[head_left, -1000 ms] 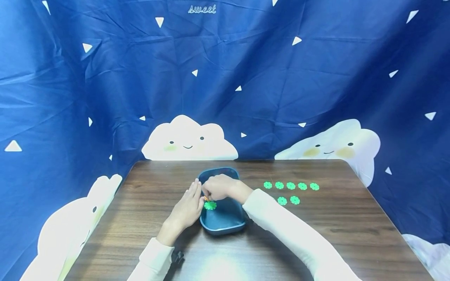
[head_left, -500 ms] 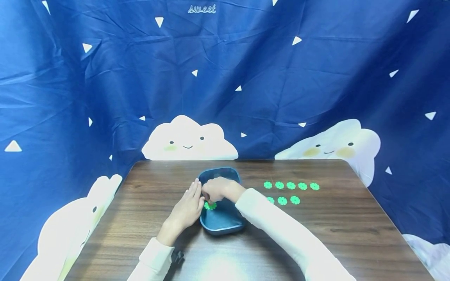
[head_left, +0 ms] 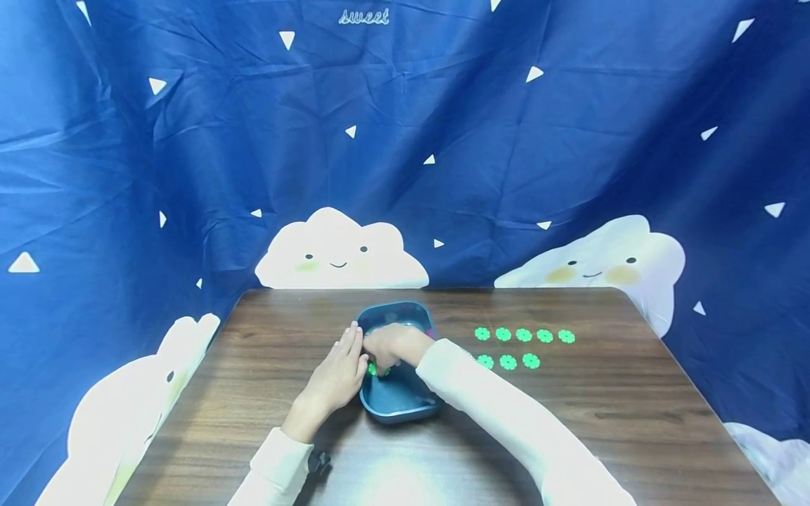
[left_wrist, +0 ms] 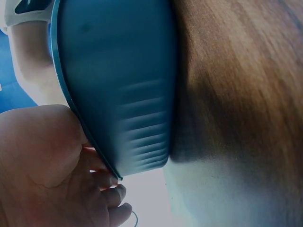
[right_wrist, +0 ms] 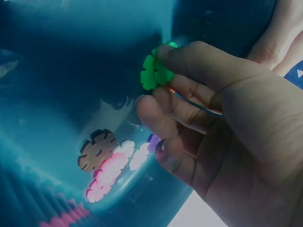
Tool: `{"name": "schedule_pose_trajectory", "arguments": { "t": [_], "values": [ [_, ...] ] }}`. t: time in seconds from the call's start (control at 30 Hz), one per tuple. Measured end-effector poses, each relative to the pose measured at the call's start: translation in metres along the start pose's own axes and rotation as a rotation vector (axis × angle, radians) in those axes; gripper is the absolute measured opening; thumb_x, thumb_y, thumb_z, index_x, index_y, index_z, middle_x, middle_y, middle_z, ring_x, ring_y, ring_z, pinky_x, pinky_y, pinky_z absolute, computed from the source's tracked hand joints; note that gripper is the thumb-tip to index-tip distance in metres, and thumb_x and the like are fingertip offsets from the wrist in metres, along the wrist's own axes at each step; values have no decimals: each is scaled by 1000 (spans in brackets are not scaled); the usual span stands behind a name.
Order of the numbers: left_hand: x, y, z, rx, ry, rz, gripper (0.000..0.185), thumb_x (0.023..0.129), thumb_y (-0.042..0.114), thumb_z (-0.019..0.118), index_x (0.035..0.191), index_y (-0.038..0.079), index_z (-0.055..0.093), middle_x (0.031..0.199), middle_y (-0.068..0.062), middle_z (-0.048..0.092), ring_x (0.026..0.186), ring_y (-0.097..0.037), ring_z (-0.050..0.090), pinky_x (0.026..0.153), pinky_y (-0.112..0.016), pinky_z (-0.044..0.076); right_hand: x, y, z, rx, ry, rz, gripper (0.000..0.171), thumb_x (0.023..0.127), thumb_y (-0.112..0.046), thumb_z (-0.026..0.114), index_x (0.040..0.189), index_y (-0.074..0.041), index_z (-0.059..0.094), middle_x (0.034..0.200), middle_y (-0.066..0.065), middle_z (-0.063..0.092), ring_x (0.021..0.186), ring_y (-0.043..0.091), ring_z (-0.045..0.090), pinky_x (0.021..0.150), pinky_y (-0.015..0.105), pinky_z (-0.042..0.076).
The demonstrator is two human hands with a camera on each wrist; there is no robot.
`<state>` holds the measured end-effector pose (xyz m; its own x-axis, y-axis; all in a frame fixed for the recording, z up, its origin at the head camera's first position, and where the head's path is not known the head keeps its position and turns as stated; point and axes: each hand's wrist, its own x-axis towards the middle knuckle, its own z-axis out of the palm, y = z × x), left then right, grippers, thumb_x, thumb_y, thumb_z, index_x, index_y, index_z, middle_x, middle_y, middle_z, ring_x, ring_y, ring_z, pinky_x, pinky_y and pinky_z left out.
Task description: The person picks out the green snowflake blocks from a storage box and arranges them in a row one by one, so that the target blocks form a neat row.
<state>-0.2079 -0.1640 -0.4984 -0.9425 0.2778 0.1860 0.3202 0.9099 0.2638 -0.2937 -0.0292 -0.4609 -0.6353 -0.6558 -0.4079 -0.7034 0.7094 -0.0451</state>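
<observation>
A blue plastic bin (head_left: 400, 416) stands on the table. My left hand (head_left: 338, 369) lies along its left rim with fingers extended; the left wrist view shows the palm and fingertips (left_wrist: 119, 215) beside the bin's outer wall. Inside the bin, my right hand (head_left: 392, 344) pinches a green flower-shaped plastic disc (right_wrist: 150, 75) between thumb and fingers. A speck of orange shows behind that disc, mostly hidden by the fingers. Brown (right_wrist: 97, 151), pink (right_wrist: 108, 172), white and purple discs of the same kind lie at one end of the bin.
To the right of the bin, several green flower discs (head_left: 523, 335) lie in two rows on the wooden table (head_left: 601, 393). A small black object (head_left: 319, 462) is beside the left sleeve. A blue curtain (head_left: 405, 140) with clouds hangs behind the table.
My right hand has dropped slightly, and its fingers now cover part of the green disc. The right sleeve has shifted left, uncovering another disc in the nearer row. The left hand has stayed still.
</observation>
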Motion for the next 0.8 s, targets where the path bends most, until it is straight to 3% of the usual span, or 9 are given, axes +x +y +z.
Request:
{"name": "schedule_pose_trajectory", "arguments": {
  "t": [0.13, 0.33, 0.63, 0.8],
  "values": [
    [0, 0, 2, 6, -3, -4, 57, 106, 26, 38, 152, -6, 27, 162, -21, 22, 150, -32, 23, 121, -50, 28, -1, 0, 1, -27, 14, 26, 19, 85, -26, 74, 100, -22, 63, 71, -5, 64, 58, 11, 61, 54, 25, 52],
    [0, 1, 1, -1, 4, -7, 57, 106, 27, 38, 152, -5, 27, 162, -20, 22, 150, -32, 23, 121, -49, 28, -1, 0, 0, -80, 51, 18, 35, 83, -39, 75, 112, -22, 65, 83, -7, 65, 71, 13, 60, 70, 30, 52],
    [0, 1, 1, 10, 44, 17, 56, 104, 22, 42, 149, -8, 31, 159, -24, 27, 148, -36, 29, 118, -52, 32, 1, 0, 1, -92, 57, -1, 22, 82, -28, 76, 100, -21, 65, 82, -6, 63, 69, 13, 60, 66, 29, 52],
    [0, -1, 3, -8, 54, 28, 56, 102, 19, 42, 148, -10, 31, 158, -25, 28, 146, -39, 31, 117, -55, 32, 3, 3, 1, -109, 71, 4, 19, 82, -28, 77, 95, -23, 63, 82, -9, 62, 72, 12, 59, 73, 29, 53]
  ]
}}
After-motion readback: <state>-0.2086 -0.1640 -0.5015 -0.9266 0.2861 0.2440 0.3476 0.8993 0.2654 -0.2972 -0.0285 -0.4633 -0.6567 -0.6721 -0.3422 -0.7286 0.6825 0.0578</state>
